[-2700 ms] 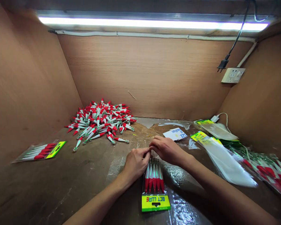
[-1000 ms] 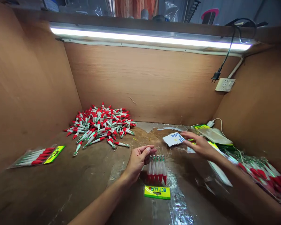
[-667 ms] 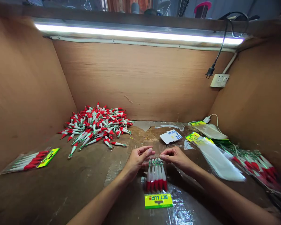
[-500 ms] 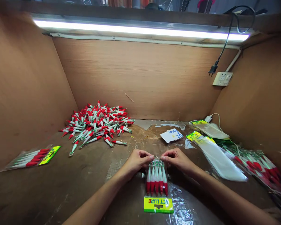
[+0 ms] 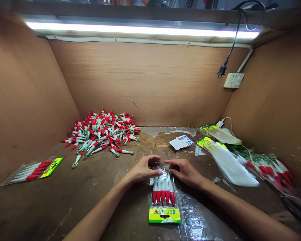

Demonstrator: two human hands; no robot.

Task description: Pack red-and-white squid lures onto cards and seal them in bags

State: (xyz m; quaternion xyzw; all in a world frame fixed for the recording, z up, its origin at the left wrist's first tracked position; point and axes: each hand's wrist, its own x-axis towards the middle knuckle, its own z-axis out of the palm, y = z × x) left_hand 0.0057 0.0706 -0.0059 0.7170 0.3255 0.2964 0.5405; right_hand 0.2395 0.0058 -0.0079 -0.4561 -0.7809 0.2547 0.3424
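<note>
In front of me lies a clear plastic bag (image 5: pixel 163 209) with a yellow and green header reading BCT LURE upside down. Inside are several red and white fishing lures (image 5: pixel 163 194) side by side, red ends toward me. At the bag's far end, my left hand (image 5: pixel 146 167) has its thumb on the plastic and its fingers raised apart from the thumb. My right hand (image 5: pixel 185 170) is at the far right corner, index finger stretched out, thumb and curled fingers by the plastic. Glare hides the lures' hook ends.
A heap of loose lures (image 5: pixel 102 134) lies at back left. A filled bag (image 5: pixel 37 169) rests at far left. On the right are a handwritten card (image 5: pixel 182 142), bags with yellow headers (image 5: pixel 230 164) and more lures (image 5: pixel 273 170). A plug (image 5: pixel 222 70) hangs by a socket (image 5: pixel 233 80).
Both hands were pinching the bag's far end; my left fingers have parted from the thumb and my right index finger has straightened. Plastic now covers the lures' hook ends. The view has shifted slightly.
</note>
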